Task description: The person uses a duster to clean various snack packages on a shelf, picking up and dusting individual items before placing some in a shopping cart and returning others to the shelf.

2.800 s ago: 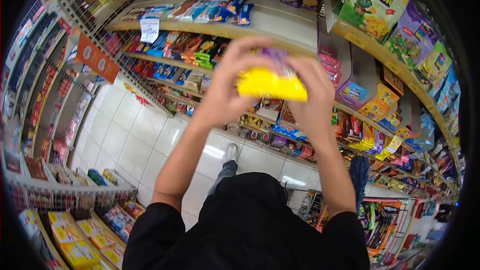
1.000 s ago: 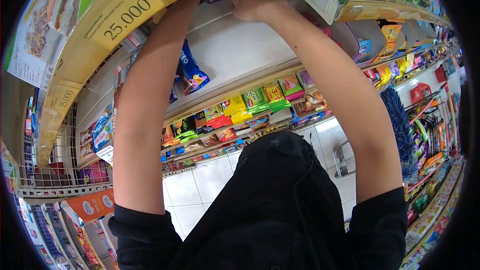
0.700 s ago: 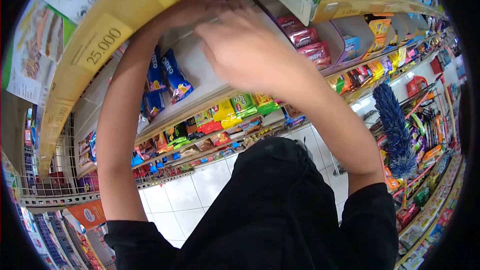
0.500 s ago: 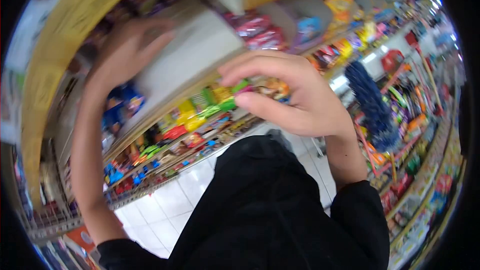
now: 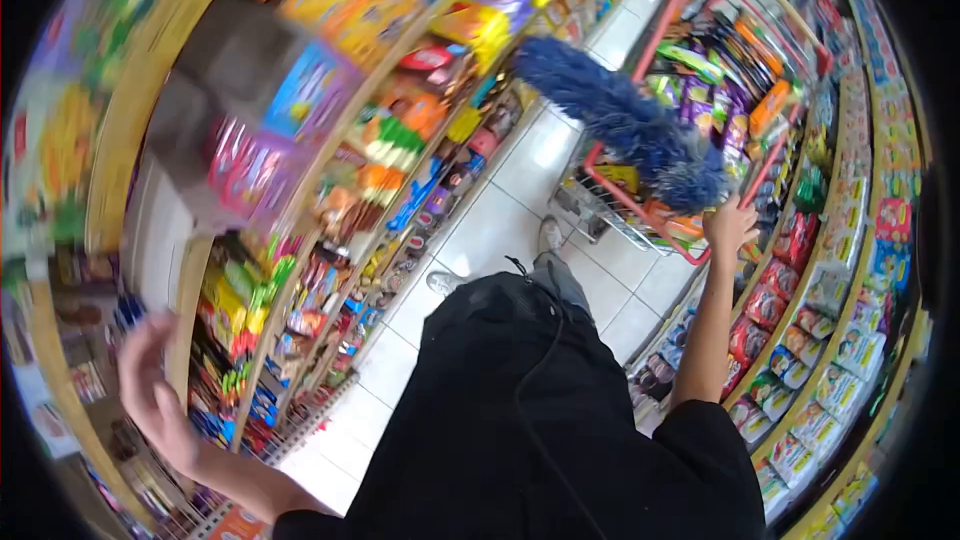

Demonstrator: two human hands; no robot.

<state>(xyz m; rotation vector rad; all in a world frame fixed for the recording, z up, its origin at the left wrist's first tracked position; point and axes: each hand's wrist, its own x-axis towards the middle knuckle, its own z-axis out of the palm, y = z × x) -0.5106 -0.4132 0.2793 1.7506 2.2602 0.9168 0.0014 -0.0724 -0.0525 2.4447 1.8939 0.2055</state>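
My left hand (image 5: 160,400) is at the lower left beside the shelves, slightly blurred, its fingers apart and nothing in it. On the right, my right hand (image 5: 730,227) has its fingers curled at the lower end of a fluffy blue duster (image 5: 620,115), where its handle end is hidden by the hand. The duster slants over the near side of a red-rimmed shopping cart (image 5: 655,30). Inside the cart lie several packaged goods, among them purple packs (image 5: 735,125) and an orange box (image 5: 770,108).
Shelves of snacks and sweets (image 5: 400,140) run along the left, with pink packs (image 5: 250,165) in a grey bin. Another shelf of packets (image 5: 790,370) curves down the right side. White floor tiles (image 5: 490,230) and my shoes show between them.
The view has swung toward the cart. My right hand has gone from in front of the left shelf to the duster's end. My left hand has lowered beside the shelves.
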